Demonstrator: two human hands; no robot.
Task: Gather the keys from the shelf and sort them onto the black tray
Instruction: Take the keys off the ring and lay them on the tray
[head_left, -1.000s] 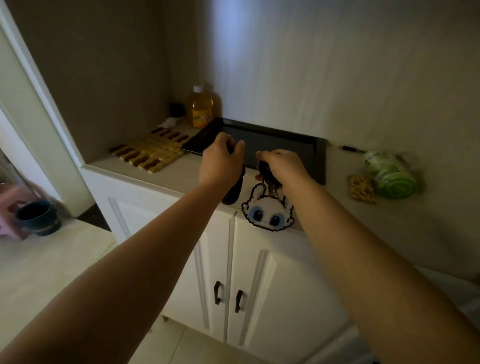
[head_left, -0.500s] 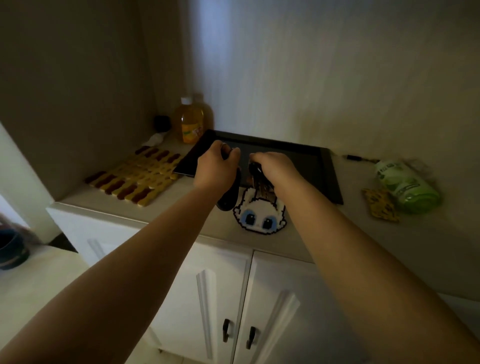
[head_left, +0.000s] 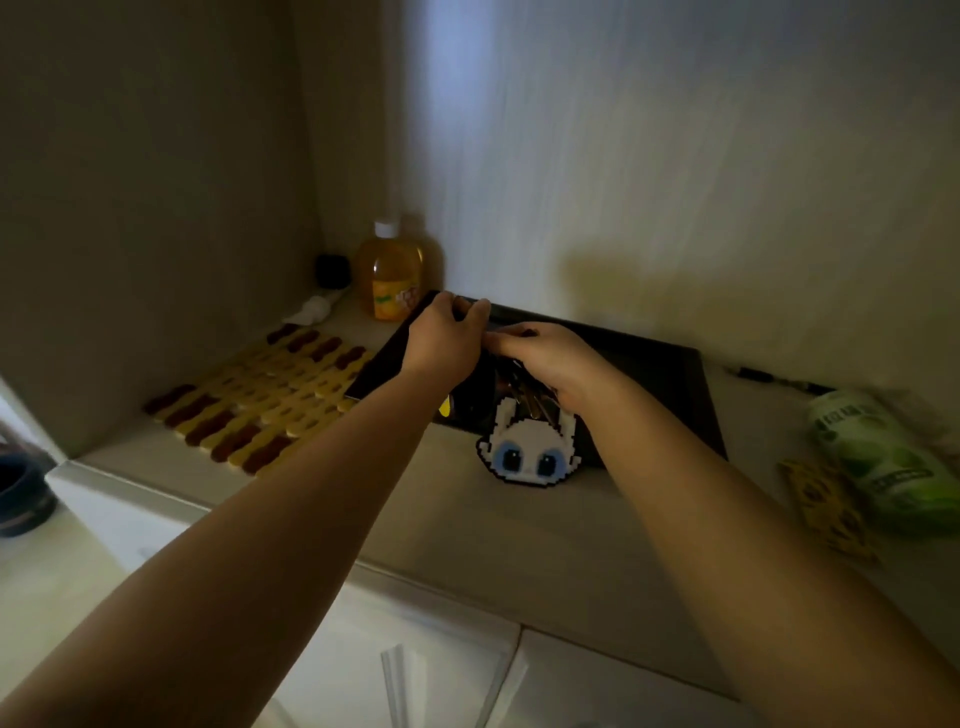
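The black tray (head_left: 654, 374) lies on the shelf against the back wall. Both my hands hover over its left half. My left hand (head_left: 447, 338) is closed on a dark key fob (head_left: 460, 408) that hangs below it, hard to make out against the tray. My right hand (head_left: 545, 361) grips a bunch of metal keys (head_left: 522, 392). Their white pixel-bead charm with blue eyes (head_left: 524, 454) dangles at the tray's front edge.
A yellow-and-brown slatted mat (head_left: 270, 395) lies left of the tray, with an orange bottle (head_left: 392, 275) and a small black object (head_left: 332, 270) behind it. On the right are a pen (head_left: 779, 379), a green packet (head_left: 883, 457) and a yellow packet (head_left: 826, 499). White cabinet doors are below.
Both hands have moved forward from the shelf's front edge to over the tray, carrying the fob and the key bunch. The view has come closer to the shelf.
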